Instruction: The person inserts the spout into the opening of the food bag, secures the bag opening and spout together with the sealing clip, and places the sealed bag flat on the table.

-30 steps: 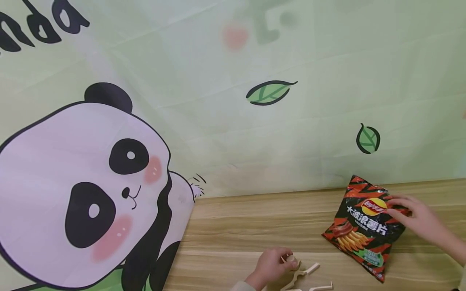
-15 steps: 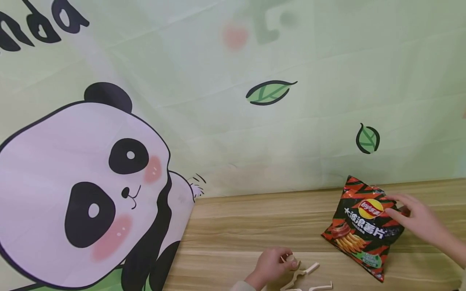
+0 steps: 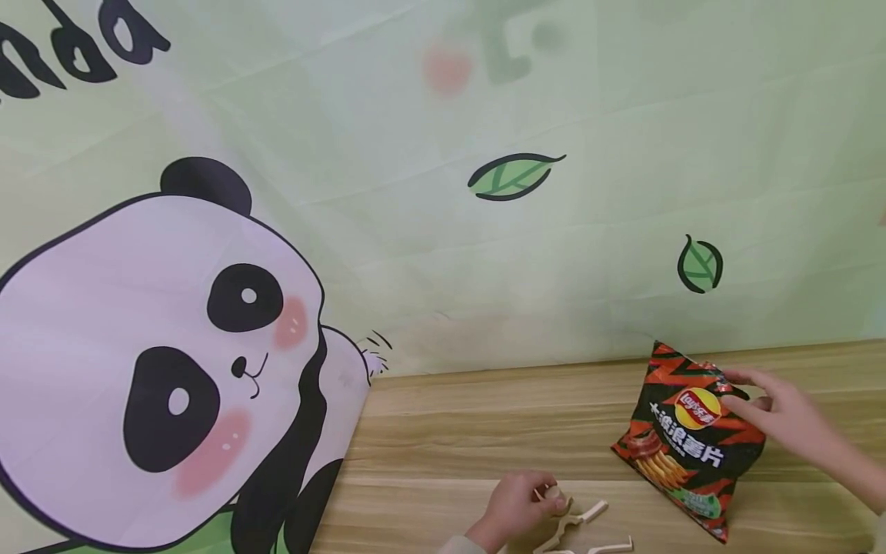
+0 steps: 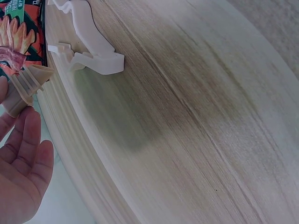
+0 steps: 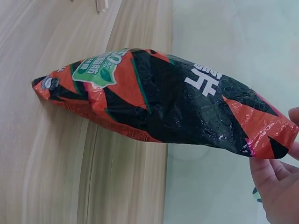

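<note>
In the head view, my right hand [image 3: 789, 412] grips the upper right edge of a black and red bag of Lay's potato chips [image 3: 681, 442]. The right wrist view shows that bag [image 5: 163, 98] sloping from my fingers down to the table. At the bottom centre my left hand [image 3: 508, 508] pinches a small tan plastic piece [image 3: 554, 492]. Seen from the left wrist, this piece [image 4: 21, 91] has a round, funnel-like mouth and thin ribs. Close beside it on the table lies a pale, bent plastic piece [image 4: 88, 32]; its kind is unclear.
The wood-grain table [image 3: 429, 438] ends at the back against a pale green cloth [image 3: 588, 308] with printed leaves. A large printed panda [image 3: 208, 346] covers the left side. Another pale strip [image 3: 612, 548] lies at the bottom edge.
My right hand has moved slightly left, tilting the chip bag so its upper part shifts left and its face turns more steeply. The left hand has stayed in place.
</note>
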### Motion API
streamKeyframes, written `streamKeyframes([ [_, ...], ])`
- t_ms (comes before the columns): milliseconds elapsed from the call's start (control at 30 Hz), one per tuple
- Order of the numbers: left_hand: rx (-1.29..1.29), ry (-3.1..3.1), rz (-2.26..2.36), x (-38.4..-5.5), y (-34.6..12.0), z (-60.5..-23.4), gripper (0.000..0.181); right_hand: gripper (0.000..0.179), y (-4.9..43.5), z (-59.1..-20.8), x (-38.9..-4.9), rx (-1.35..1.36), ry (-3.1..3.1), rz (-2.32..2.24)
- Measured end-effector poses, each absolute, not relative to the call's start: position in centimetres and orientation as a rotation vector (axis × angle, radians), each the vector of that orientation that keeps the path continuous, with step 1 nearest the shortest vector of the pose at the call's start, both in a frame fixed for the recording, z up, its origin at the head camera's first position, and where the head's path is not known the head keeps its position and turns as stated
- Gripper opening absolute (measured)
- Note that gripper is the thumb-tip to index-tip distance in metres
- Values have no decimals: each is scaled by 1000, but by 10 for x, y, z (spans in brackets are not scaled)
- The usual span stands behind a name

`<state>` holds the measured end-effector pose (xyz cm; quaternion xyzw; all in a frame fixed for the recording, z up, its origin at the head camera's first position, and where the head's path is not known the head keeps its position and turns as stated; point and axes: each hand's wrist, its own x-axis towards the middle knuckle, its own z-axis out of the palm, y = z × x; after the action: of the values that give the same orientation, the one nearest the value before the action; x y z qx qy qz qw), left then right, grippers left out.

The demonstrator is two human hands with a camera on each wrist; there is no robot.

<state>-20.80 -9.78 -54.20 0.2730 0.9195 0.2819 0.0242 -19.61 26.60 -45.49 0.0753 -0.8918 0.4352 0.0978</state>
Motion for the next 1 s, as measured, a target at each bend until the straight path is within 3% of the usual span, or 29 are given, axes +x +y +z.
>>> streamKeyframes([
  [733, 873, 2833, 902, -208, -101, -545, 20, 50, 247, -446, -194, 340, -2667, 1243],
  [1000, 873, 2838, 885, -209, -101, -545, 19, 59, 243, -456, -186, 457, -2592, 1289],
])
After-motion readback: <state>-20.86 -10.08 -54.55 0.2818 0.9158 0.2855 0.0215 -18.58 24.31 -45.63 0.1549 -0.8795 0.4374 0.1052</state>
